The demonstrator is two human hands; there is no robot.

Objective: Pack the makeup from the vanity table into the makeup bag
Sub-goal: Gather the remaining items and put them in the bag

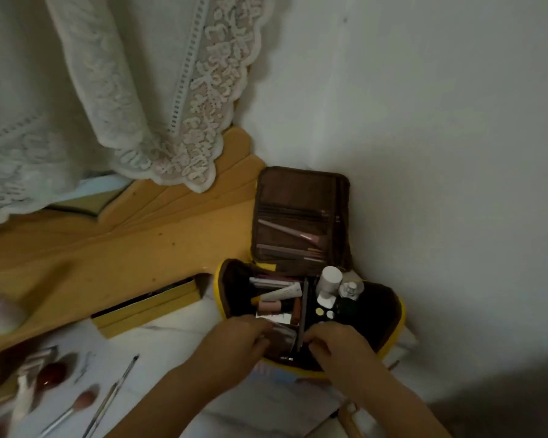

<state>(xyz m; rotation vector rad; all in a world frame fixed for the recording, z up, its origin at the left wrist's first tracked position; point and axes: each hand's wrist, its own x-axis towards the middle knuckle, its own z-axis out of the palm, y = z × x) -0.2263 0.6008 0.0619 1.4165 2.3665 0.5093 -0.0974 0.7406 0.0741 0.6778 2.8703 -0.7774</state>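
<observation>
The soft, floppy makeup bag (389, 314) sits open at the worktop's (159, 339) far right, both hands at its near rim: left hand (244, 338) grips a slick compact, right hand (336, 346) curled, grasp unclear.

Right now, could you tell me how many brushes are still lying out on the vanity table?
2: a pink-headed brush at the lower left, and a slim dark-tipped brush just right of it. The blurred clutter at the left edge may hide more.

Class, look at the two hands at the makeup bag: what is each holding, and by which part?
Left hand grips a dark, glossy item by its near end inside the makeup bag; right hand: cannot tell.
</observation>
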